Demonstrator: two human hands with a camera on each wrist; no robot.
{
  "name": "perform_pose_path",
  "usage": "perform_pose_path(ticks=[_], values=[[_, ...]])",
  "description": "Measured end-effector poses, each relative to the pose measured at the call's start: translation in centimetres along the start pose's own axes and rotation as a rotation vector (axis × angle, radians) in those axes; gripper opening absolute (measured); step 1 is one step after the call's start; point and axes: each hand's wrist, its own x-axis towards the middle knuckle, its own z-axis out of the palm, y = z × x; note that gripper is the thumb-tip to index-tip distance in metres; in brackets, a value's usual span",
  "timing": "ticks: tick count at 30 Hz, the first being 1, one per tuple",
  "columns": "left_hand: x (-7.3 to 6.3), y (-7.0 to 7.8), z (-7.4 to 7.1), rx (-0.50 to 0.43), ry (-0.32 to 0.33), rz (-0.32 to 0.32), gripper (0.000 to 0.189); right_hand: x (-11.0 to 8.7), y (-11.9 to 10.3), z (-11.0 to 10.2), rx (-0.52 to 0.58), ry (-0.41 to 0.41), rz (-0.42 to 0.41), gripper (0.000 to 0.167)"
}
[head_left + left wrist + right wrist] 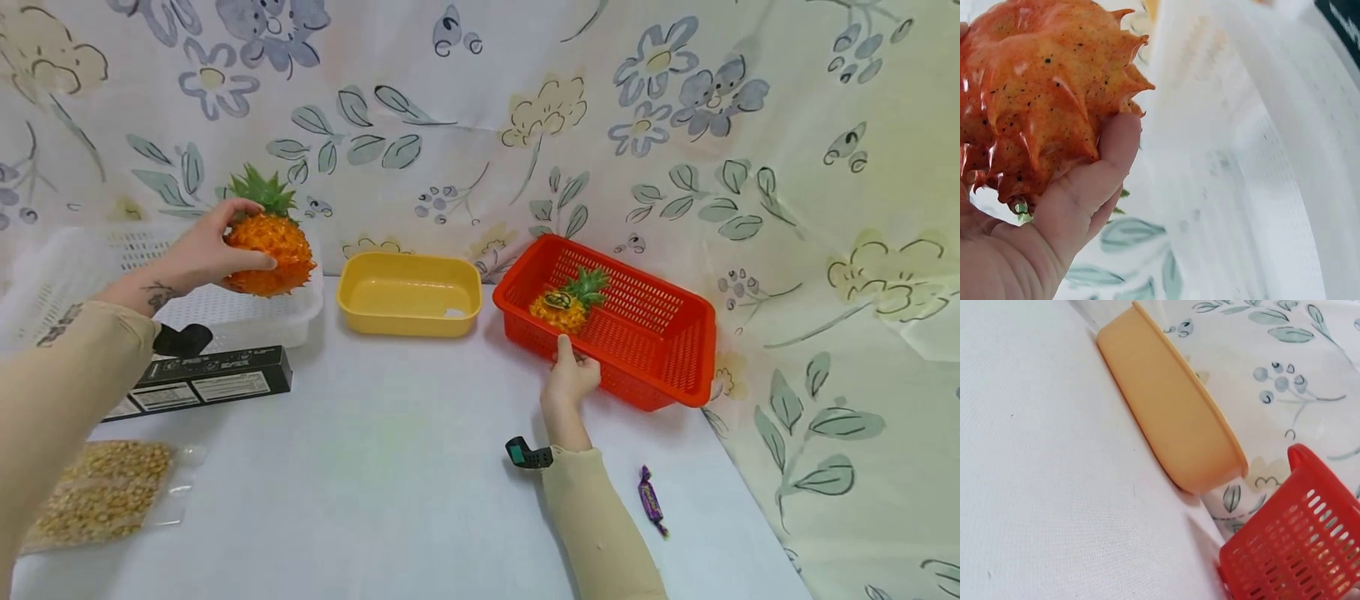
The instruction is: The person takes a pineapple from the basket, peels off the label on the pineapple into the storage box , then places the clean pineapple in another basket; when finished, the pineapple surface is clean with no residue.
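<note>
My left hand (217,246) grips an orange artificial pineapple (272,254) with a spiky body and green leaf crown, held up over the white perforated basket (225,308). The left wrist view shows the thumb (1119,144) pressed against the glossy, speckled body of the pineapple (1041,81). At the front wall of a red perforated basket (675,354), my right hand (570,379) holds the rim, thumb on top. Inside that basket lies a smaller yellow-orange pineapple (558,312) with a dark label. Most of the right hand is outside the right wrist view, beside the red basket (1297,544).
A yellow tub (408,325) stands between the two baskets. In front of the white basket lies a long black box (232,379), with a clear bag of yellow grains (112,483) nearer. A purple wrapped candy (651,500) lies right of the right forearm. Flowered cloth (480,108) hangs behind.
</note>
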Motion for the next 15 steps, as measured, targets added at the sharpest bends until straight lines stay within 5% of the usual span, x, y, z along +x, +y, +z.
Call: perform_pose_path(ticks=[8, 15], values=[[1.5, -3.6, -0.2, 0.020, -0.035, -0.069, 0.078, -0.1, 0.1, -0.1, -0.007, 0.008, 0.010, 0.018], [2.0, -4.2, 0.1, 0.070, -0.114, -0.138, 0.076, -0.1, 0.0, -0.1, 0.004, -0.009, -0.016, 0.016]])
